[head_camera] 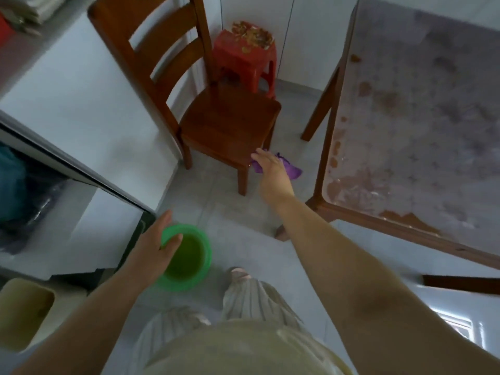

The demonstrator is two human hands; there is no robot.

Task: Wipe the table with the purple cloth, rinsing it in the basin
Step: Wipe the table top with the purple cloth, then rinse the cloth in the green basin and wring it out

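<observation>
Reaching forward and slightly down, the right arm is stretched almost straight, with the forearm running from the lower right toward the middle of the view. The right hand (273,171) shows its back to the camera, just off the front corner of the wooden chair (224,123). It holds the purple cloth (293,170), which is bunched under the palm and spills out on both sides of the hand. One finger points out toward the chair seat; the others are hidden beneath the hand, so the exact grip cannot be made out.

The left arm is bent and kept closer to the body. The left hand (154,244) is palm down over the near-left rim of the green basin (207,253), its fingers relaxed and fairly straight, holding nothing. Whether it touches the rim or hangs above it cannot be told. The basin stands on the tiled floor and holds murky greenish water.

The two hands are well apart — one at the basin, one out by the chair. The table (419,117) stands to the right of the cloth, its pale top marked with brown stains along the near edge. A red stool (243,55) stands behind the chair — a beige bin (24,312) sits at the lower left.
</observation>
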